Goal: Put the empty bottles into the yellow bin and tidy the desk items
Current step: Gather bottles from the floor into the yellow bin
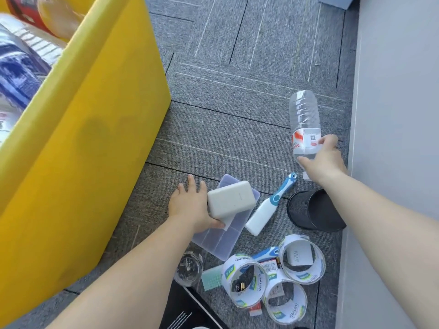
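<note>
- Bare forearms come in from 6 and 4 o'clock. Between them lie three rolls of clear packing tape (244, 282) on grey carpet (237, 96), one of them ringed round a white charger (298, 255).
- At 6 o'clock, near the tape, stand a small glass jar (188, 269) and a green dotted sheet (211, 279).
- At centre, the left hand (190, 205) has its fingers straight and spread over the carpet. Its thumb sits against the near corner of a white power bank (231, 200). That looks like a touch, not a closed grip.
- The power bank lies on a translucent compartment box (219, 241), with an electric toothbrush (268, 206) just beside it at 3 o'clock.
- A black mesh pen cup (313, 211) lies on its side beyond the toothbrush, against a grey panel (392, 115).
- At 2 o'clock, the right hand (325, 160) wraps thumb and fingers round a clear plastic bottle (304, 115). It holds the label band and shoulder, with the cap end toward the wrist and the base pointing to 12.
- The bottle looks empty and is held clear of the carpet, well apart from the yellow bin (95, 129).
- The bin fills 8 to 11 o'clock, and its open top at 10 shows blurred packaging already inside.
- The bottle should be very light, thin-walled and smooth, and likely to buckle under a hard squeeze.
- The ribbed body gives most, so the present hold near the shoulder seems the firmest place, and light pressure should be enough.
</note>
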The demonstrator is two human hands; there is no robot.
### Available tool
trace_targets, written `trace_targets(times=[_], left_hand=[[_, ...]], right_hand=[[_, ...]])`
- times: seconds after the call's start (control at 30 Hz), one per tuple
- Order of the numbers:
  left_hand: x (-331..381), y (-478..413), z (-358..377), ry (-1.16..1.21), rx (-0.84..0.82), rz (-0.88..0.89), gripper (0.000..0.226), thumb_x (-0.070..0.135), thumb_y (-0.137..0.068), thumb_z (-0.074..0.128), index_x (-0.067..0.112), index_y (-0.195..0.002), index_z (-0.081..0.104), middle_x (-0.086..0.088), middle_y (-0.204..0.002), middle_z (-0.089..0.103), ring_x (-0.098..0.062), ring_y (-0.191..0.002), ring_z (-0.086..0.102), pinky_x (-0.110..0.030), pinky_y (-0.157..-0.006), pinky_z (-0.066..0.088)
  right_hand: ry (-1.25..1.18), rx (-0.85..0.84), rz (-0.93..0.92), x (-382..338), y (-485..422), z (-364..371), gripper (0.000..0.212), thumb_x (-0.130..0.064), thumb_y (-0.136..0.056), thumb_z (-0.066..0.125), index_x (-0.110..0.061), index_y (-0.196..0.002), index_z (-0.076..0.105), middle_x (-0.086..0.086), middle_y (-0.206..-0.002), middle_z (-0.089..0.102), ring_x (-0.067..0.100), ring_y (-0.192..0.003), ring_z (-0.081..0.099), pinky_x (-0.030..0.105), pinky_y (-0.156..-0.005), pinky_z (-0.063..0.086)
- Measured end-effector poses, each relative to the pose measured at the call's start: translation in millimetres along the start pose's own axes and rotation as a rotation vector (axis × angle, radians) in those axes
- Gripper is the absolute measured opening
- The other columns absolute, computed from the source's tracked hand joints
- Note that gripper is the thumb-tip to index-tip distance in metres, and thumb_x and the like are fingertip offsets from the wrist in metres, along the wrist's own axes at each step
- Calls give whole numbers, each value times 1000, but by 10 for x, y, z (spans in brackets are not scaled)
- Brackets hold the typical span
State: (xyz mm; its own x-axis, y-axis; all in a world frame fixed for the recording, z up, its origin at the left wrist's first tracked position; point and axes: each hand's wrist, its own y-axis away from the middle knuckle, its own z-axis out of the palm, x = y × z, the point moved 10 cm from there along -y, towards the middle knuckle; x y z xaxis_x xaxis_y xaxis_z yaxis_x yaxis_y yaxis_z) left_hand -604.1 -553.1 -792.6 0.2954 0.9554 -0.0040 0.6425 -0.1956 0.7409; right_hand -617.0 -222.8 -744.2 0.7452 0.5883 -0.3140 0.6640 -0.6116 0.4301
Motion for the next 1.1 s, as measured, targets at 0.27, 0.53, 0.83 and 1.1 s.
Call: trace_targets(times=[0.27,0.53,0.83,1.1], left_hand=[[-43,73,50,119,-38,-10,129,83,-58,60,24,-151,-7,-7,-158,-17,-34,-146,-3,-51,-115,16],[5,675,-726,397,197,62,92,62,-78,60,28,-150,14,5,-160,4,-20,-144,21,-43,-112,27],[-640,2513,-2334,717,740,205,49,38,-90,57,29,-136,42,13,-136,43,-4,-124,43,-22,-98,36],[-2260,3736,-2596,720,1000,-87,39,32,-89,58,30,-127,51,9,-133,51,-10,-124,45,-23,-90,34]], right_hand=[[-208,-53,-87,-274,254,24,57,-38,-84,66,-22,-123,27,13,-126,51,28,-95,54,33,-75,40],[-390,-144,-230,-967,897,-224,52,-35,-83,66,-29,-118,28,8,-123,55,26,-103,58,43,-89,48],[-768,-192,-463,-2515,2119,-1143,50,-24,-89,64,-17,-126,32,2,-102,57,0,-74,56,5,-45,39],[-696,-491,-685,-3738,3246,-1168,77,-44,-85,63,-28,-146,18,7,-150,29,16,-136,33,36,-102,35]])
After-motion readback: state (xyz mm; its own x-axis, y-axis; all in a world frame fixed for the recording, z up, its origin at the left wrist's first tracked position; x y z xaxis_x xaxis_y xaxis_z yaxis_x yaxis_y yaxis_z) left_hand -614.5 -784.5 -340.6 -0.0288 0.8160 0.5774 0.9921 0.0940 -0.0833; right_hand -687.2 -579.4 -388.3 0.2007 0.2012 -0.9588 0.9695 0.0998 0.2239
